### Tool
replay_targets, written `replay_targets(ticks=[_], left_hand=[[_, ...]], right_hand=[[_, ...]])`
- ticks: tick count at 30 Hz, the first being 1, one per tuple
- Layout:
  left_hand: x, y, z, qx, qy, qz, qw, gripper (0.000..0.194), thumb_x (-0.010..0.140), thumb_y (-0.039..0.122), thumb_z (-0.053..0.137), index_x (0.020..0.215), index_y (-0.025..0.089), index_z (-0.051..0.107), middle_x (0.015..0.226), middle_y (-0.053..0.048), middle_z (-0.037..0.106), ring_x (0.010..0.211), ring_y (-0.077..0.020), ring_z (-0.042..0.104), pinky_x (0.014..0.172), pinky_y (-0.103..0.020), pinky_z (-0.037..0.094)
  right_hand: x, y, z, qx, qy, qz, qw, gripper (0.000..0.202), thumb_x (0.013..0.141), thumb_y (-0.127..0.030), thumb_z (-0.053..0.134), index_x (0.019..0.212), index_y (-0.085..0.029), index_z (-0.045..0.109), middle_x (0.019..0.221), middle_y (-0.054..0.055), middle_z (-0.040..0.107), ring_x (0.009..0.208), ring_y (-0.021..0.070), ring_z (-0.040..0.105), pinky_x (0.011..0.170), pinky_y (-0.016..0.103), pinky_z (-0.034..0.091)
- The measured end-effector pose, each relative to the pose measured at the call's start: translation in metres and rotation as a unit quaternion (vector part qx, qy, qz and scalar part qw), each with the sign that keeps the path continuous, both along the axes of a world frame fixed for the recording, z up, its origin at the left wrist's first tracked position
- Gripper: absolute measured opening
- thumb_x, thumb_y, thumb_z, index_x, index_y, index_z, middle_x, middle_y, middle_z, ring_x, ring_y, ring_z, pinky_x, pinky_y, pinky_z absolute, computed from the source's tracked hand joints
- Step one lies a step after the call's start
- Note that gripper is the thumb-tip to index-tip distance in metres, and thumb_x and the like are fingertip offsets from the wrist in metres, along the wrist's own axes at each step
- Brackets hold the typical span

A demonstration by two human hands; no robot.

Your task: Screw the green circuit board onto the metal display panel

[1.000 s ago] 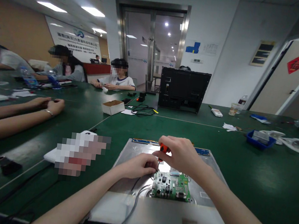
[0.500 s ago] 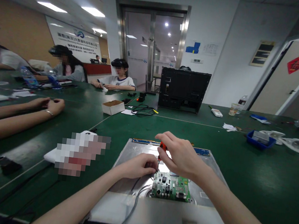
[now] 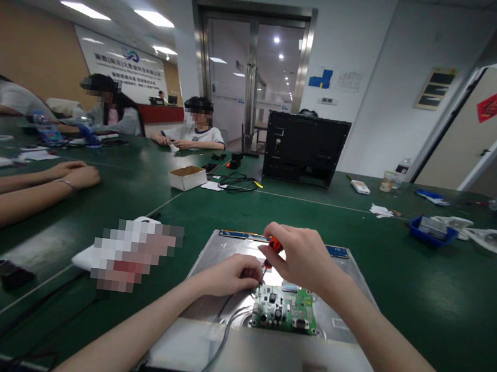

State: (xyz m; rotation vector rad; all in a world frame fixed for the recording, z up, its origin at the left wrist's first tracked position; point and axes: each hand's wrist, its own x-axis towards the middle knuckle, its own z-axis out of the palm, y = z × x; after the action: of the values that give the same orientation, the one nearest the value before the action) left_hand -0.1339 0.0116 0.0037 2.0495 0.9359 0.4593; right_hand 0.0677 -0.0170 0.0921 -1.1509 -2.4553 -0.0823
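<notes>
My right hand [image 3: 301,254] grips a screwdriver [image 3: 274,245] with a red and black handle. Its thin shaft slants down to the upper left corner of a green circuit board [image 3: 284,309]. Close to that tip, my left hand [image 3: 240,274] has its fingers pinched together; whatever they hold is hidden. The board lies on the silver metal back of a flat display panel [image 3: 264,357], which rests on the table. Grey cables [image 3: 226,340] run from the board's left side toward me.
A white item [image 3: 90,256], partly blurred out, lies left of the panel near another person's arms [image 3: 25,198]. Farther back are a small carton [image 3: 187,178], black cables [image 3: 239,184] and a black monitor housing [image 3: 306,151]. A blue tray [image 3: 433,231] sits at right on the green table [image 3: 434,329].
My right hand has shifted slightly right and changed its hold on the screwdriver, whose handle leans more to the right. My left hand has stayed in place. The other person's hands have moved slightly left.
</notes>
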Motion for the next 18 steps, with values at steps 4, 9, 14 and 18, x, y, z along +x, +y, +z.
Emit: replay_targets(ticks=[4,9,14,18], left_hand=[[-0.0003,0.0011,-0.0018,-0.005,-0.002,-0.004,1.000,0.005,0.081,0.022,0.064,0.078,0.018,0.064,0.073,0.001,0.061,0.070,-0.0161,0.055,0.068,-0.026,0.044],[0.0003,0.0009,-0.0027,-0.001,-0.015,-0.005,1.000,0.005,0.079,0.016,0.061,0.082,0.017,0.064,0.073,0.002,0.061,0.069,-0.0157,0.055,0.067,-0.026,0.045],[0.0003,0.0003,-0.0021,-0.005,-0.028,-0.012,1.000,0.008,0.078,0.013,0.059,0.084,0.017,0.064,0.074,0.002,0.061,0.068,-0.0150,0.054,0.067,-0.026,0.044],[0.0001,0.0008,-0.0025,0.000,-0.017,-0.012,1.000,0.009,0.078,0.014,0.060,0.085,0.017,0.065,0.075,0.001,0.061,0.069,-0.0156,0.054,0.066,-0.026,0.043]], right_hand=[[-0.0008,-0.0012,0.0007,-0.005,-0.028,-0.019,0.999,0.020,0.098,-0.040,0.056,0.093,-0.020,0.058,0.076,0.003,0.071,0.063,0.0162,0.059,0.055,0.027,0.019],[-0.0005,-0.0061,0.0023,-0.016,0.020,0.004,1.000,0.014,0.096,-0.029,0.052,0.104,-0.018,0.055,0.088,0.005,0.070,0.067,0.0164,0.058,0.058,0.027,0.023],[0.0007,-0.0057,0.0026,-0.059,0.064,0.036,0.996,0.020,0.085,-0.016,0.052,0.105,-0.017,0.054,0.083,0.003,0.067,0.067,0.0155,0.055,0.059,0.027,0.026],[0.0007,-0.0037,0.0014,-0.052,0.061,0.031,0.996,0.022,0.083,-0.017,0.054,0.105,-0.016,0.055,0.082,0.004,0.067,0.067,0.0158,0.056,0.058,0.026,0.025]])
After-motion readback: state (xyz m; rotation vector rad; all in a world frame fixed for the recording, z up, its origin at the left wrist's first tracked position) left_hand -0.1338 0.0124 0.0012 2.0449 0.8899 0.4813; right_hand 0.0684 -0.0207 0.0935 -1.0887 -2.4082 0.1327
